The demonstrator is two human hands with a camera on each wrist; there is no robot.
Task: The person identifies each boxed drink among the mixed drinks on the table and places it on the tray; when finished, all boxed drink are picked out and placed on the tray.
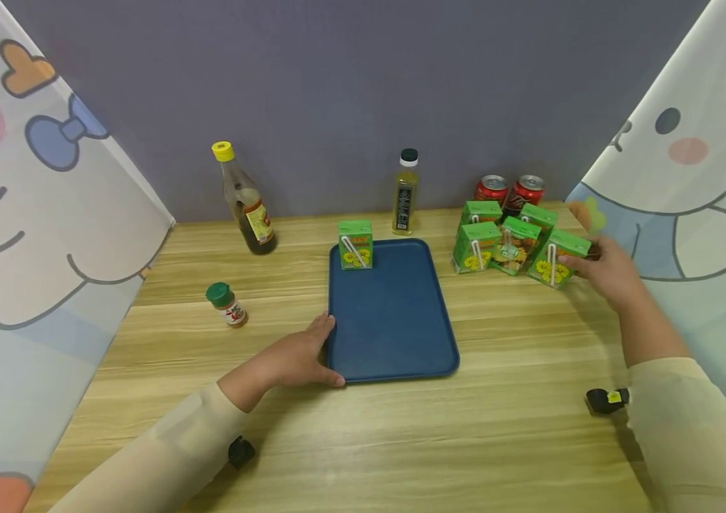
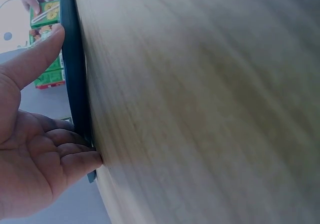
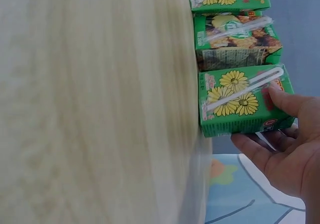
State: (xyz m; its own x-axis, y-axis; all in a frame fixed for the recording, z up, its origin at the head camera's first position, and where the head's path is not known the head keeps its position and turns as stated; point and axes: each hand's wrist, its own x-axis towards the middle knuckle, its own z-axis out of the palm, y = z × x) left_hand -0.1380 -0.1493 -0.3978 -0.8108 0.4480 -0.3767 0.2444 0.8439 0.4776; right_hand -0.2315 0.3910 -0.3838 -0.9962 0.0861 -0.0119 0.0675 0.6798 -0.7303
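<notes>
- Your cream sleeves [image 1: 157, 445] reach over the bench [image 1: 395, 449].
- Your left hand [image 1: 295, 356] rests loosely spread against the near-left corner of the blue tray [image 1: 395, 317], probably steadying it.
- Your right hand [image 1: 613, 274] pinches a flower-printed drink carton [image 1: 548, 269], thumb on its front, beside four green cartons [image 1: 476, 246], likely for a secure hold.
- Your tray bears one upright juice-size carton [image 1: 355, 244].
- Dark liquid fills the yellow-capped bottle [image 1: 250, 214] partway; you cannot see inside the cartons.

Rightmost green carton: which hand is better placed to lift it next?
Probably the right hand: it grips the carton, while the left hand is farther off, touching the blue tray.
</notes>
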